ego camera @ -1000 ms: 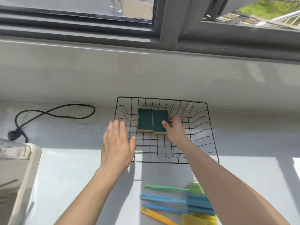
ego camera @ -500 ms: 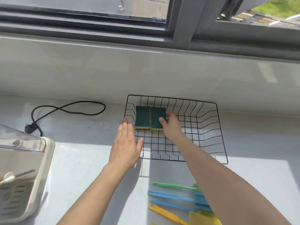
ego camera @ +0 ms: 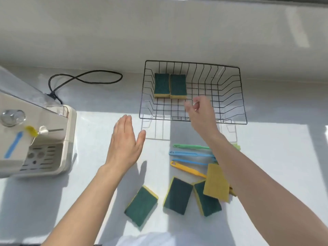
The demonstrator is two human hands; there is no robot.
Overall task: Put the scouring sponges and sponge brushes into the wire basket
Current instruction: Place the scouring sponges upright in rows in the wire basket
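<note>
The black wire basket (ego camera: 230, 96) stands against the back wall. Two green-and-yellow scouring sponges (ego camera: 161, 84) (ego camera: 178, 86) lie side by side in its back left corner. My right hand (ego camera: 200, 112) hovers over the basket's front rim, fingers loosely curled, holding nothing. My left hand (ego camera: 126, 142) is flat and open above the counter, left of the basket. Near me lie three more sponges green side up (ego camera: 141, 205) (ego camera: 178, 195) (ego camera: 207, 201) and one yellow side up (ego camera: 216, 181). Several sponge brushes lie below the basket: green (ego camera: 190, 146), blue (ego camera: 188, 154), yellow (ego camera: 186, 169), partly hidden by my right arm.
A beige dish rack with a clear lid (ego camera: 35, 139) stands at the left edge. A black power cord (ego camera: 85, 79) loops on the white counter behind it. The wall rises directly behind the basket.
My right hand has let go of the second sponge and pulled back toward the basket's front rim. The view has tilted down, bringing the loose sponges into sight. My left hand stays open.
</note>
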